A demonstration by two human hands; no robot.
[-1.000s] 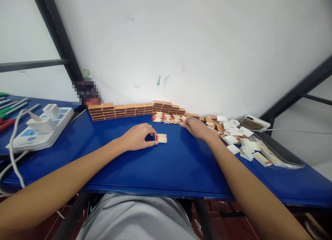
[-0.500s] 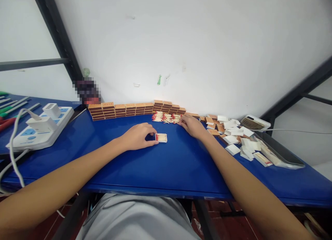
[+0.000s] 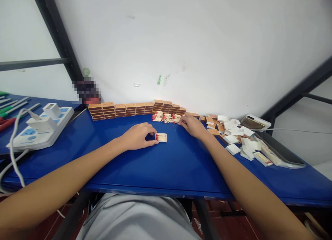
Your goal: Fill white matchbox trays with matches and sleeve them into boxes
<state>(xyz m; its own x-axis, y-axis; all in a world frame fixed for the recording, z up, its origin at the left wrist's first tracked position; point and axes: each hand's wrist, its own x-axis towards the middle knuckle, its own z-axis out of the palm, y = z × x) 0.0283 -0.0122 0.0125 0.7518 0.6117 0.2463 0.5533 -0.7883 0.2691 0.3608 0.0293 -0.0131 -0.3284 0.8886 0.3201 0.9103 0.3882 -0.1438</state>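
Observation:
A small white matchbox tray (image 3: 162, 140) with red-headed matches in it lies on the blue table. My left hand (image 3: 138, 136) grips the tray's left end between thumb and fingers. Farther back, a loose pile of matches (image 3: 167, 118) is spread in front of stacked matchboxes. My right hand (image 3: 192, 125) is at the pile's right end, its fingers curled and pressed together at the matches. What lies between those fingertips is too small to make out.
Stacked brown matchboxes (image 3: 120, 110) line the wall. To the right lie jumbled white trays and sleeves (image 3: 233, 131), a phone (image 3: 255, 123) and a dark flat device (image 3: 281, 148). A white power strip (image 3: 43, 132) with cables stands left, near green- and red-handled tools (image 3: 12, 110).

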